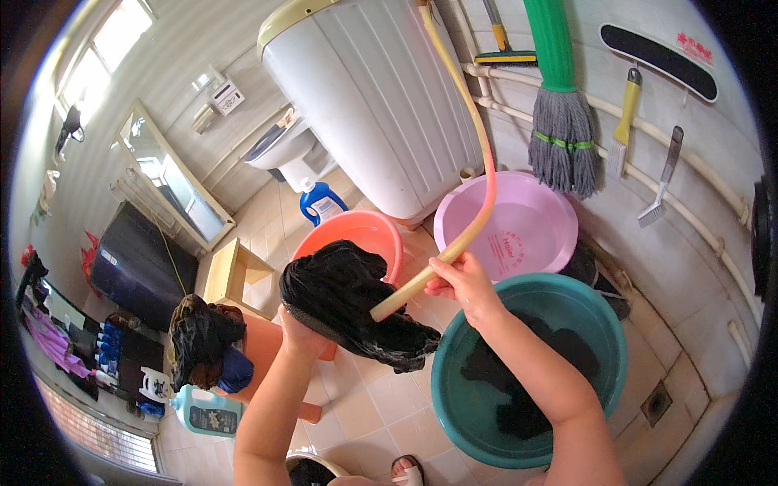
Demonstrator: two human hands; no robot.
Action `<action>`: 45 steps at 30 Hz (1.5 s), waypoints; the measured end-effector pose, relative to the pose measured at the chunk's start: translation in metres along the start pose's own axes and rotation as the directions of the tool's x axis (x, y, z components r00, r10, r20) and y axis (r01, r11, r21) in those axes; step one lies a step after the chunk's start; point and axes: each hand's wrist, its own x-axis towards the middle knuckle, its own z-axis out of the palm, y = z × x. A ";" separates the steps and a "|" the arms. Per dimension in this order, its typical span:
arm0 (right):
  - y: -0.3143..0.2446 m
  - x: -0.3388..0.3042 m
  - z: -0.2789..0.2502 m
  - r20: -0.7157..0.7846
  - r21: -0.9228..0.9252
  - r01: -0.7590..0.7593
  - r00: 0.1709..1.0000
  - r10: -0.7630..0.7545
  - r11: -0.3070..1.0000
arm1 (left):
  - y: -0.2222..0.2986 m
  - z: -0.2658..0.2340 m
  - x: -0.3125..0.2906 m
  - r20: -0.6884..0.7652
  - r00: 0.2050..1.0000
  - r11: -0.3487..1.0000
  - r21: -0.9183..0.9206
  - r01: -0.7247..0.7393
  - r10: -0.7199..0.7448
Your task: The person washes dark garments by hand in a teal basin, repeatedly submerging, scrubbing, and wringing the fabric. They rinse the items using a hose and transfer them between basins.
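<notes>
My left hand [302, 332] holds up a bunched black garment [336, 296]; the fingers are partly hidden beneath the cloth. In my right hand [468, 285] is a pale yellow hose [485, 202], its end in front of the garment. Whether water runs from it, I cannot tell. Below my right forearm stands a teal basin [447, 405] with dark cloth [527, 413] lying in water. An orange basin [381, 231] sits behind the garment, partly covered by it. A pink basin [531, 215] is beyond my right hand.
A white washing machine [373, 89] stands at the back, near a blue detergent bottle [322, 202]. Dark clothes [203, 340] are heaped on an orange stool [263, 356] at left. A mop [562, 138] and brushes [624, 134] hang on the right wall above a floor drain [656, 403].
</notes>
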 end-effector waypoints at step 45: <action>-0.004 0.005 0.043 -0.032 0.265 0.230 0.973 -0.230 0.936 | 0.062 0.017 0.047 -0.068 0.959 -0.355 0.920 0.166 0.274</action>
